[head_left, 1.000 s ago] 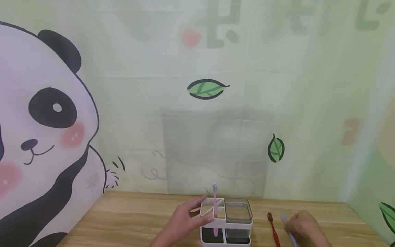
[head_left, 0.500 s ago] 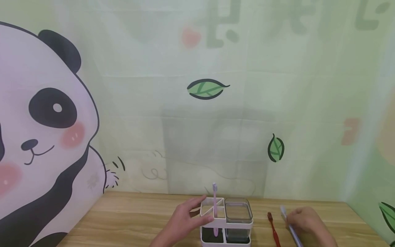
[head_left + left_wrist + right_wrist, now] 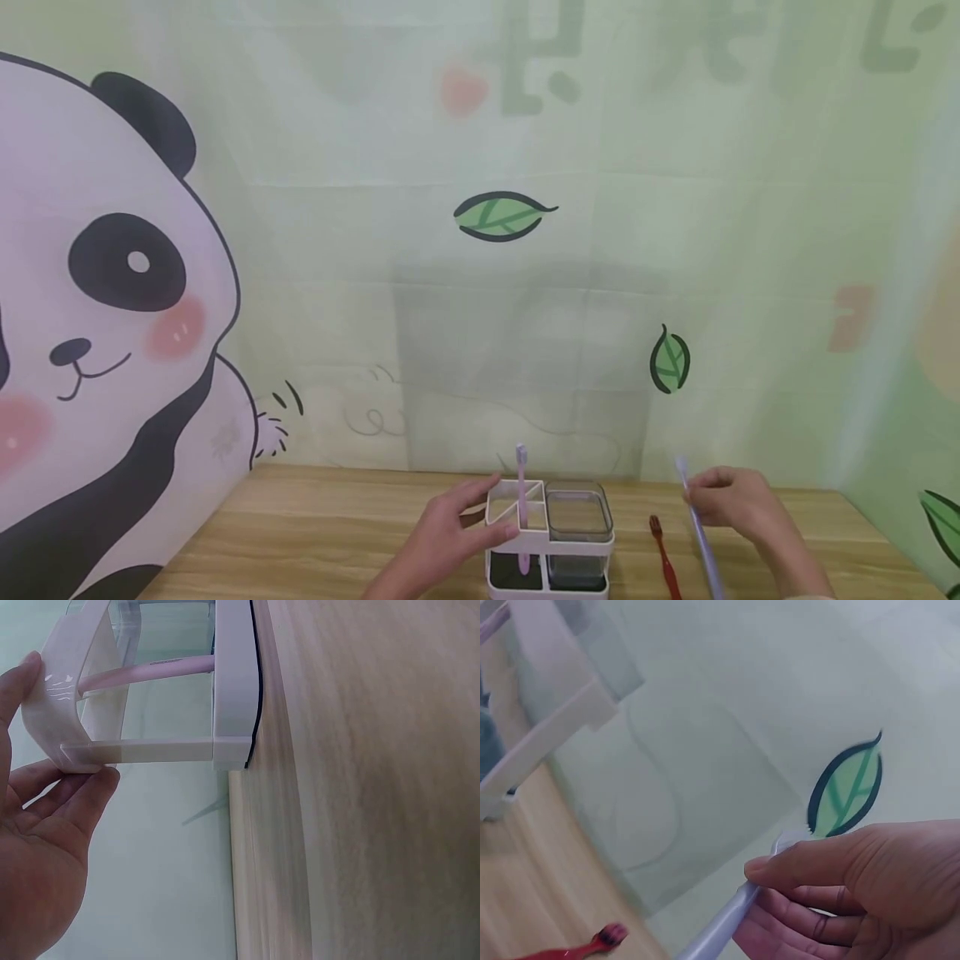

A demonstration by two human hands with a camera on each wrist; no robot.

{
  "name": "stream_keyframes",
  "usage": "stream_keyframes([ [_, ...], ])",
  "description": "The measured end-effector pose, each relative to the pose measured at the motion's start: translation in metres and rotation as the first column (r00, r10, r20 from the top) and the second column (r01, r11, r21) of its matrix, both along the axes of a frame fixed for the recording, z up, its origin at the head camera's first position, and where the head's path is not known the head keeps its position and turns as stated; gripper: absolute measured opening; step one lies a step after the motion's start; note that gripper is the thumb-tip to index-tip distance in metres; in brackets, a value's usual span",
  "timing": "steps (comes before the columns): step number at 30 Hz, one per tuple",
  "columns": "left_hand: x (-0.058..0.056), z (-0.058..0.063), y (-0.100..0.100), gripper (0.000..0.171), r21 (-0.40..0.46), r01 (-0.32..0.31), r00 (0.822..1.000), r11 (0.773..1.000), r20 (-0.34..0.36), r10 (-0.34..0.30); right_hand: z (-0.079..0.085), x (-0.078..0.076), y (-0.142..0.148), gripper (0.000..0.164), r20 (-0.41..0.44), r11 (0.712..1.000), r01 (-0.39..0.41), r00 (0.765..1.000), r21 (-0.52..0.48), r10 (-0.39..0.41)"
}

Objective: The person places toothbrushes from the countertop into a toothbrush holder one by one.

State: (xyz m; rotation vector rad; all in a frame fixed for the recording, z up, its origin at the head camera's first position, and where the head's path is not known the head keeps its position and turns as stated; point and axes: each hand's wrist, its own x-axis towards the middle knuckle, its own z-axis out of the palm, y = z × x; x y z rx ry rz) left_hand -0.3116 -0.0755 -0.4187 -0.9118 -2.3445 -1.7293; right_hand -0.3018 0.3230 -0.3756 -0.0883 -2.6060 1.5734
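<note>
My left hand [image 3: 453, 529] grips the upper rim of a white toothbrush holder [image 3: 555, 548], thumb at the front and fingers behind. A pink toothbrush [image 3: 522, 492] stands upright in one of its divided slots. In the left wrist view the pink toothbrush [image 3: 154, 673] shows between the holder's top frame and base. My right hand [image 3: 738, 504] pinches a light purple toothbrush [image 3: 701, 533] just below its head, between thumb and fingers, the handle slanting down. A red toothbrush [image 3: 663, 558] lies on the table to the left of the purple one.
A clear cup [image 3: 580, 515] sits in the right half of the holder. The wooden table [image 3: 322, 525] ends at a green backdrop [image 3: 330, 250] printed with leaves and a panda [image 3: 120, 333].
My right hand has lifted the purple toothbrush's head end, moving up and slightly right. My left hand, the holder and the red toothbrush have stayed put.
</note>
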Motion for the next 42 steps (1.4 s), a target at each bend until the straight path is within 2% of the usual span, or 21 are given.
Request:
stream_keyframes([
  [8, 0.000, 0.000, 0.000, 0.066, 0.013, 0.004, 1.000, 1.000, -0.008, -0.004, 0.025, 0.010, -0.010, 0.027, -0.051, 1.000, -0.001, 0.999, 0.003, 0.001],
  [22, 0.001, 0.000, 0.000, 0.067, 0.005, 0.006, 1.000, 1.000, 0.000, -0.006, 0.051, 0.025, -0.036, 0.036, -0.163, 0.999, 0.006, 0.987, 0.034, -0.001],
  [33, 0.001, 0.000, 0.000, 0.066, 0.020, 0.005, 1.000, 1.000, 0.002, -0.005, 0.062, 0.034, -0.071, 0.040, -0.262, 0.996, 0.014, 0.964, -0.092, -0.038],
  [42, 0.001, -0.001, 0.001, 0.067, 0.024, 0.006, 1.000, 1.000, -0.002, -0.006, 0.065, 0.038, -0.098, 0.040, -0.357, 0.967, 0.001, 0.929, -0.256, -0.096],
])
